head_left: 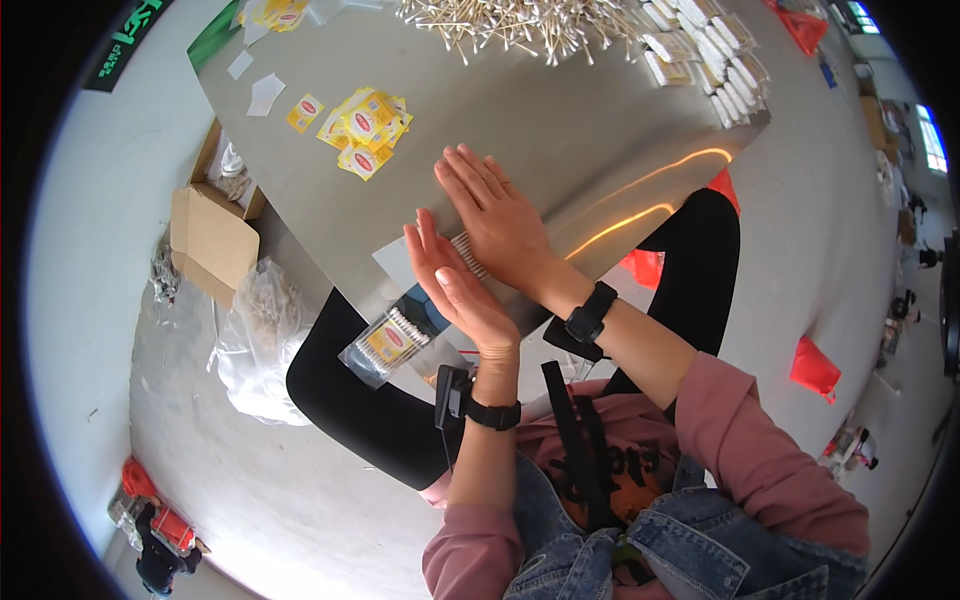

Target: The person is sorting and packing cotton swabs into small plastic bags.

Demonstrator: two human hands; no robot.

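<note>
"From where you stand, what is biggest?"

"The metal table (560,120). I will tell all places from it. By its left side is an open cardboard box (215,240), and nearer to the person a clear plastic bag (262,360)."

"And upon the table?"

"Along its far edge spreads a heap of loose cotton swabs (520,25); at its far right corner are stacked white packs (720,60). Left of its middle there is a pile of yellow labels (365,125)."

"How are the hands?"

"Both are over its near part, opened flat, with straight fingers. The right hand (500,230) lies palm downward, and the left hand (460,290) is turned inward beside it. (If the palms squeeze something, I honestly cannot tell.)"

"Is something smaller close to them?"

"Yes, a labelled swab packet (388,343) at the table's near left edge. The left hand is the nearer one to it."

"And the smallest?"

"A row of swabs (468,254), near the table's near edge, between the two hands. It lies to the right of the left hand's fingers and just under the right hand's side, so both are about equally near. Its long axis seems slanting, roughly like the right fingers; its ends are hidden."
</note>
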